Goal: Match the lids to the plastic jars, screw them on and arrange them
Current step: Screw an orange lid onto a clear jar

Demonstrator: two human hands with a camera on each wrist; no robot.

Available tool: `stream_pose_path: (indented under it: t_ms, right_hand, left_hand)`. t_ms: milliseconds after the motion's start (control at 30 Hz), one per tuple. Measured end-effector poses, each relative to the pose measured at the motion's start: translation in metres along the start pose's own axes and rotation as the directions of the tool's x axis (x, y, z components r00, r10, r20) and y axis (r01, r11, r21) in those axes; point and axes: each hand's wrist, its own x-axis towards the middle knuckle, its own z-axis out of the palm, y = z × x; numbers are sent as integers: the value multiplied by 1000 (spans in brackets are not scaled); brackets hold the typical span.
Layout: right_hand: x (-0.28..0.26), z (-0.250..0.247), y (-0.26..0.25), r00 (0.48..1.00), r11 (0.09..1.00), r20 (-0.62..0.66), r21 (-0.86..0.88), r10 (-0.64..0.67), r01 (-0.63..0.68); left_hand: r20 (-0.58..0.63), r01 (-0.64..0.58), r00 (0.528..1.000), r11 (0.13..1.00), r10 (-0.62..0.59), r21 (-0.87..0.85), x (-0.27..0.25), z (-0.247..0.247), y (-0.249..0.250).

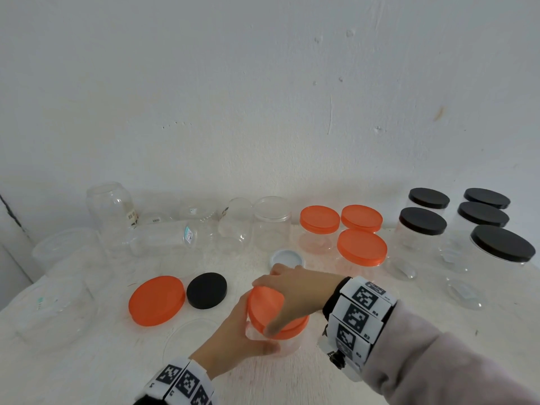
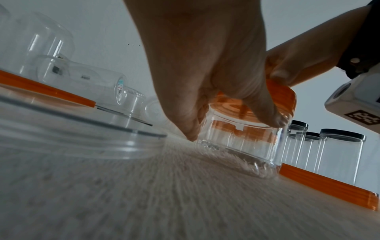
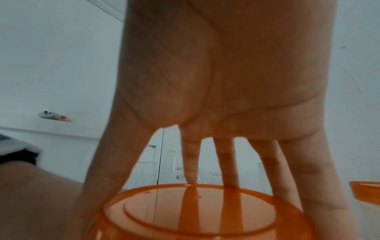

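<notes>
**Roughly half the jars capped**

Already, three orange-lidded clear jars (image 1: pixel 344 229) and five black-lidded clear jars (image 1: pixel 467 220) stand along the desk's far right edge. Near the front edge, the left hand (image 1: pixel 233 337) grips a clear plastic jar (image 1: pixel 280 343); the right hand (image 1: pixel 295 293) clasps its round orange screw lid (image 1: pixel 263 305). Several uncapped jars (image 1: pixel 175 226) wait at far left.

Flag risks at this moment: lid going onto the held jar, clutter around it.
1. The orange lid sits tilted on the clear jar, so it may cross-thread if the right hand twists now.
2. The left hand holds the jar only by its fingertips; the jar could spin or slip under torque.
3. The loose white lid lies just beyond the right hand's fingers and could get knocked.
</notes>
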Motion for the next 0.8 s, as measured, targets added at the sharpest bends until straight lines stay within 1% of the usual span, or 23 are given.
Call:
stream_pose_path:
  t_ms: [167, 233, 300, 367, 433, 500, 600, 700, 733, 800]
  right_hand:
    - [3, 7, -4, 995, 995, -57, -59, 76, -79]
    - [4, 7, -5, 994, 992, -44, -70, 98, -101]
    - [3, 5, -4, 996, 993, 2, -84, 86, -86]
    - [3, 6, -3, 999, 996, 27, -85, 39, -36]
    - [4, 8, 1, 1000, 999, 0, -53, 3, -3]
    - [5, 12, 4, 999, 1000, -49, -28, -4, 3]
    - [7, 21, 5, 989, 998, -141, -39, 41, -47]
    - [9, 31, -1, 967, 994, -239, -41, 90, -103]
    - [8, 32, -2, 965, 994, -244, -22, 100, -108]
    - [7, 30, -2, 976, 993, -189, 47, 112, -105]
  left_hand:
    - [-1, -14, 1000, 1000, 14, 11, 0, 0, -1]
    - [-1, -17, 1000, 1000, 17, 0, 0, 0, -2]
    - [-11, -8, 1000, 1000, 8, -4, 1, 0, -2]
    - [-14, 7, 1000, 1000, -7, 12, 1, 1, -2]
    - [-15, 11, 1000, 1000, -10, 23, 1, 1, -2]
    - [-17, 14, 1000, 999, -13, 36, 1, 1, -2]
    - [-11, 10, 1000, 1000, -10, 11, 1, 1, 0]
    - [-28, 5, 1000, 1000, -4, 14, -1, 2, 2]
    - [-31, 4, 1000, 1000, -4, 15, -2, 2, 3]
    - [-25, 3, 1000, 1000, -2, 8, -3, 2, 3]
